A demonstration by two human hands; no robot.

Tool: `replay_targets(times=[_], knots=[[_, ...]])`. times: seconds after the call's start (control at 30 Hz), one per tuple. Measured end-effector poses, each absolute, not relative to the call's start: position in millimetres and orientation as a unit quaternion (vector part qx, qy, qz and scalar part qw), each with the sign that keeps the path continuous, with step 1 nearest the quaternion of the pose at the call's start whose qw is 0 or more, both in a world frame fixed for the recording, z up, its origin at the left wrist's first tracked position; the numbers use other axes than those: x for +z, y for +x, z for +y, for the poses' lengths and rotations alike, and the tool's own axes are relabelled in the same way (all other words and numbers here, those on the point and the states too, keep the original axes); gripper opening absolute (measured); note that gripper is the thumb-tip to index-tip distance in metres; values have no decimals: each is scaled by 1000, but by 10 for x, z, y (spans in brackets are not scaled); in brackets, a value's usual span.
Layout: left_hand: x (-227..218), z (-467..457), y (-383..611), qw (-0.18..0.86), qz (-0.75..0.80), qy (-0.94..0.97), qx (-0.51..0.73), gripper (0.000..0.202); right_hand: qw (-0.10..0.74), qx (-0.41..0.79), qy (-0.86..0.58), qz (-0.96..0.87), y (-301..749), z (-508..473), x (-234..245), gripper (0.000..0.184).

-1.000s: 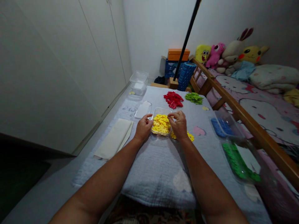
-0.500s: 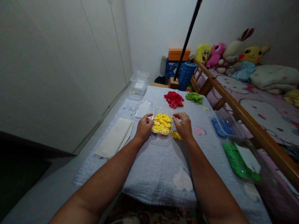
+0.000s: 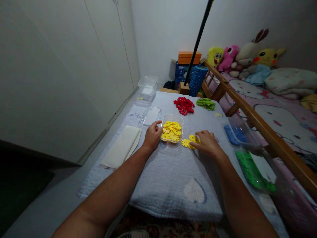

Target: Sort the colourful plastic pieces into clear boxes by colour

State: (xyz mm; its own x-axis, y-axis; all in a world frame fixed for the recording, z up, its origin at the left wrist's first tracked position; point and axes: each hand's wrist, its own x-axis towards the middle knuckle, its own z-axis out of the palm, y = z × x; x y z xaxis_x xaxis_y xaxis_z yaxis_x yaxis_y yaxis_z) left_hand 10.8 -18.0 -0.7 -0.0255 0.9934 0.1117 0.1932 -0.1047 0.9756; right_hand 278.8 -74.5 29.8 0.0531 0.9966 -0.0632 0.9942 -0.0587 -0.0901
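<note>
A clear plastic container point(image 3: 182, 129) stands in the middle of the table, with many yellow flower-shaped plastic discs point(image 3: 171, 131) piled in it. At its left wall, my left hand point(image 3: 154, 133) pinches the rim between thumb and fingers. A few loose yellow discs point(image 3: 185, 142) lie on the cloth just right of the container. Over these reaches my right hand point(image 3: 206, 142), thumb and fingers apart and the fingertips at the discs' right side. Whether any disc is lifted cannot be seen.
Red pieces point(image 3: 184, 105) and light green pieces point(image 3: 206, 104) lie in heaps at the back. Lidded boxes of blue pieces point(image 3: 234, 135) and green pieces point(image 3: 252, 172) stand right, by the wooden bed rail point(image 3: 247, 100). Left are a clear lid point(image 3: 151, 116), folded paper point(image 3: 121, 147) and stacked containers point(image 3: 148, 86).
My right hand has let go of the container's right side and moved right and down to the loose yellow discs, its fingers spreading. My left hand stays at the container.
</note>
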Motion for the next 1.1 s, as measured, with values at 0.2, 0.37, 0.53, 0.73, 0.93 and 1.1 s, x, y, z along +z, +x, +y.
replay_targets(times=[0.2, 0.37, 0.53, 0.73, 0.93, 1.1], knots=[[-11, -179, 103, 410, 525, 566, 486, 49, 31, 69, -723, -686, 2881, -793, 203, 46], [8, -193, 106, 417, 526, 560, 486, 50, 71, 80, -721, -684, 2887, -719, 144, 28], [3, -193, 110, 417, 526, 558, 488, 50, 118, 80, -718, -681, 2922, -657, 66, 19], [-14, -189, 107, 423, 522, 555, 490, 51, 185, 105, -725, -655, 2922, -618, 27, 26], [-43, -172, 97, 413, 524, 563, 488, 49, 297, 166, -715, -611, 2922, -621, 37, 14], [-35, -181, 101, 415, 524, 563, 487, 49, 403, 210, -687, -567, 2909, -619, 110, 22]])
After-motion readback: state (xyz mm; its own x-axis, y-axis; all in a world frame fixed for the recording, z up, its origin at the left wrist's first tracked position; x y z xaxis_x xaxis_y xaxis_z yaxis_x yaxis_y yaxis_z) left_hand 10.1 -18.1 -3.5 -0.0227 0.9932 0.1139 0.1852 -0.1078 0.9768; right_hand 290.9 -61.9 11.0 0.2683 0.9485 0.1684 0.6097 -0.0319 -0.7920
